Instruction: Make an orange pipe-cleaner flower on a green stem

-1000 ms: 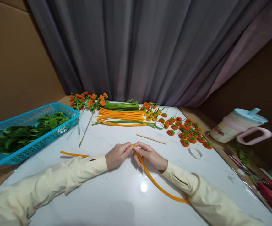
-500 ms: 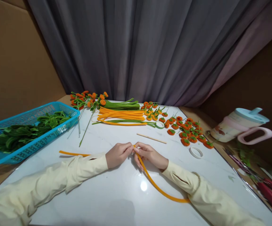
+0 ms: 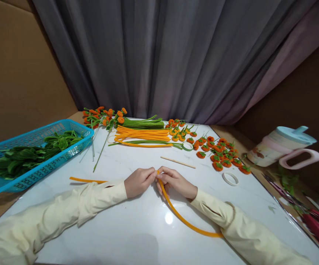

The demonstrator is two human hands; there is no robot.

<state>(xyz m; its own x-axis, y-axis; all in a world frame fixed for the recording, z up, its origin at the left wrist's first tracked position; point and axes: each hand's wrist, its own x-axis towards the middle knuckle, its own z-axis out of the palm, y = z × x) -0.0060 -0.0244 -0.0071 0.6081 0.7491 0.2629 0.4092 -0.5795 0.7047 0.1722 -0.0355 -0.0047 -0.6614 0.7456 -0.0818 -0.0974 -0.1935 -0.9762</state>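
Both my hands meet at the middle of the white table, pinching an orange pipe cleaner (image 3: 179, 216). My left hand (image 3: 140, 182) is closed, its thumb and fingertips against those of the other hand. My right hand (image 3: 176, 183) is also closed on the pipe cleaner, which curves from its fingers down to the right sleeve. Past my left forearm, an orange end (image 3: 85, 180) sticks out; whether it belongs to the same piece is hidden. Just beyond the hands lies a thin wooden stick (image 3: 178, 162). A bundle of orange pipe cleaners (image 3: 143, 133) lies farther back.
On the left stands a blue basket (image 3: 51, 159) of green leaves. Green pipe cleaners (image 3: 143, 124) and orange flowers (image 3: 92, 117) lie at the back. Small orange pumpkin-like pieces (image 3: 220, 152), a white tape ring (image 3: 230, 179), a cup (image 3: 281, 145) and red-handled pliers (image 3: 318, 230) are at right.
Almost nothing differs. The hands stay together at the same spot, with only a slight shift of the fingertips and the pipe cleaner.
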